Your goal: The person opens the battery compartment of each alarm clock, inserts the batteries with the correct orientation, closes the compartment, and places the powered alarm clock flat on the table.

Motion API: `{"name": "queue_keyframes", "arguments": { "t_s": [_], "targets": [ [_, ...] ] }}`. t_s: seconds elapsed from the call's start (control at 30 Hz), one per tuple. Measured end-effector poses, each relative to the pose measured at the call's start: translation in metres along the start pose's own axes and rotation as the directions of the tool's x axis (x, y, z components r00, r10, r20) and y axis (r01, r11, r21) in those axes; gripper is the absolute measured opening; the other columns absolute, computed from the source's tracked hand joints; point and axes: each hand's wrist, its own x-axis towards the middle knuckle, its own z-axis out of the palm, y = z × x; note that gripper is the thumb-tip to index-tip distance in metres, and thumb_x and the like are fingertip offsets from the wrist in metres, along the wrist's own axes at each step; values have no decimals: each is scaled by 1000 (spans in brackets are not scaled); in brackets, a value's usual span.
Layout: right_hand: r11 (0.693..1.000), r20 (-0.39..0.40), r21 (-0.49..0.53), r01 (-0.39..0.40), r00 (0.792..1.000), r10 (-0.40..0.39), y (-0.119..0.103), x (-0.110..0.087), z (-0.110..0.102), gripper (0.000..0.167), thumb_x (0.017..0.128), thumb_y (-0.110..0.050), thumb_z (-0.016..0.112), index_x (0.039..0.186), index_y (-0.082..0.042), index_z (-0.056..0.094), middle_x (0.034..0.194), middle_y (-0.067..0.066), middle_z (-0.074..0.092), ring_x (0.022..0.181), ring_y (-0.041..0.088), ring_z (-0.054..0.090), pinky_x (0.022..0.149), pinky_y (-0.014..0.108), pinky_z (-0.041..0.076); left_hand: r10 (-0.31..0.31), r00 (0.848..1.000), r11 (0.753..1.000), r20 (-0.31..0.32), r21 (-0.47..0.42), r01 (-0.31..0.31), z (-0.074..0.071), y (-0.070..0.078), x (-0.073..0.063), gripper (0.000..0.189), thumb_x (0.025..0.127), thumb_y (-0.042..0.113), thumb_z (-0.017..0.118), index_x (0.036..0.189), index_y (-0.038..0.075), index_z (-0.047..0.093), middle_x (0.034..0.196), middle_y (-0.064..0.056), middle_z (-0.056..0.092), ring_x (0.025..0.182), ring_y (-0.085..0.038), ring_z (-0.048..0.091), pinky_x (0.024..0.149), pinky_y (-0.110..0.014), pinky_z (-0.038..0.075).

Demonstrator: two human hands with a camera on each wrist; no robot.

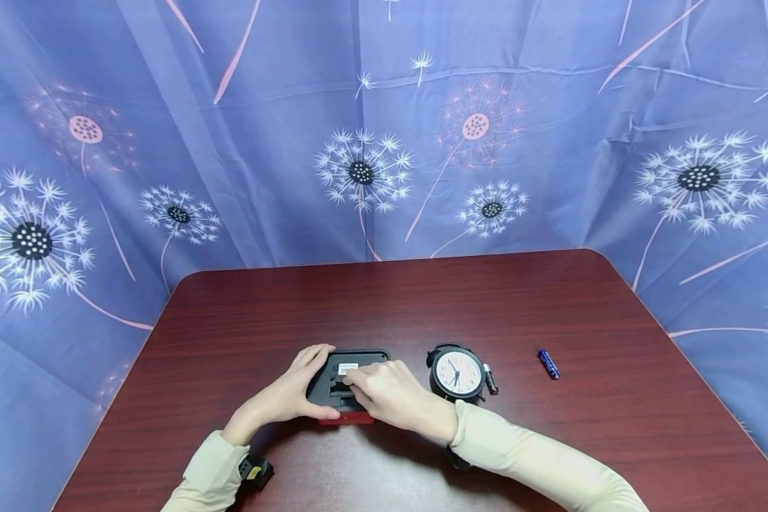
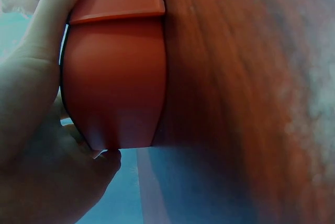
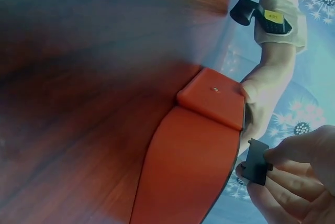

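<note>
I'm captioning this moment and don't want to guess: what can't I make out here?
Device front: turned toward the table, unseen in every view.
Rest of the device, right-wrist view: cut off by the bottom edge.
Bay, head view: partly covered by the right hand.
Label print, head view: too small.
Blue battery markings, head view: too small.

I've got the red device (image 1: 323,378) near and a touch left of centre, black back facing up, red casing showing along its near edge! White label (image 1: 348,368) on that back, and just nearer, I see an uncovered recess (image 1: 340,390). The left hand (image 1: 288,391) grips its left end; the right hand (image 1: 393,392) pinches a small, flat black cover (image 3: 256,162), off the recess!
</note>
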Motion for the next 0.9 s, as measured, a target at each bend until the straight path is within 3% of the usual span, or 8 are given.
{"name": "queue_keyframes", "arguments": {
  "t_s": [0.47,0.9],
  "targets": [
    [1000,-47,9,-26,999,27,-1,-7,-1,15,78,-9,71,88,-15,62,76,-7,71,57,8,62,46,23,46,9,1000,1000,-12,12,-9,0,1,0,105,70,47,83,148,-2,31,150,-17,34,139,-32,29,106,-52,36],
    [999,-78,32,-33,996,35,-2,-14,-2,19,70,-7,68,84,-15,57,60,-9,58,48,4,50,41,21,39,14,999,1000,-31,15,-14,1,1,-1,104,68,45,84,147,-1,34,148,-15,36,138,-32,31,106,-52,36]
  ]
}}
